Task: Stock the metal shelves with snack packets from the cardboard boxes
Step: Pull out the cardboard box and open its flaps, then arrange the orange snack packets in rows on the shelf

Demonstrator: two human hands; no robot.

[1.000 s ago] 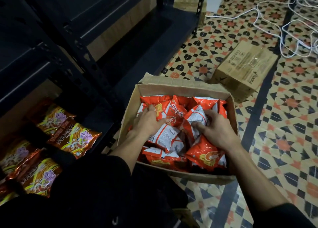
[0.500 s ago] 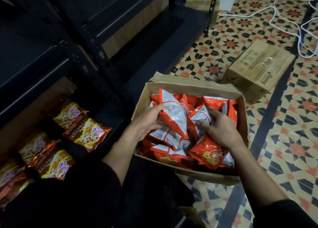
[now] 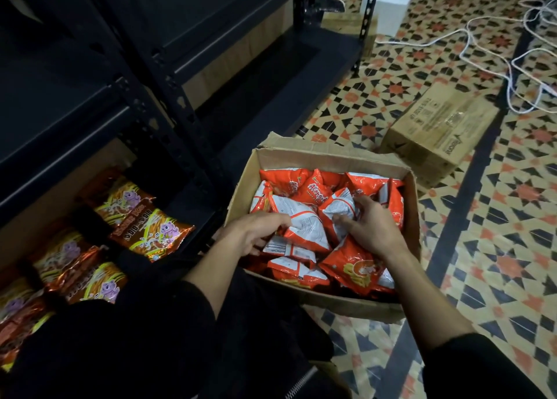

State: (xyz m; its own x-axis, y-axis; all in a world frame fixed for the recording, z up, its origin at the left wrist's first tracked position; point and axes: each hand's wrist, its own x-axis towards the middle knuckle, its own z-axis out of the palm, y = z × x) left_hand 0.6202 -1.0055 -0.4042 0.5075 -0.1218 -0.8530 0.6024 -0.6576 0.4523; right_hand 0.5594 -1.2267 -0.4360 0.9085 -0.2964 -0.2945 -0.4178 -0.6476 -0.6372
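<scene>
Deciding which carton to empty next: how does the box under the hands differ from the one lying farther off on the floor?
The near cardboard box is open, flaps up, full of orange snack packets, with the left hand and right hand in it. The far cardboard box is closed, untouched, its printed face showing. Both are brown cardboard on the patterned floor.

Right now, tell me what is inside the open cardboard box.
The open cardboard box holds a loose heap of orange-and-white snack packets. The left hand and right hand are both in among them. The box's floor and any lower layers are covered.
</scene>
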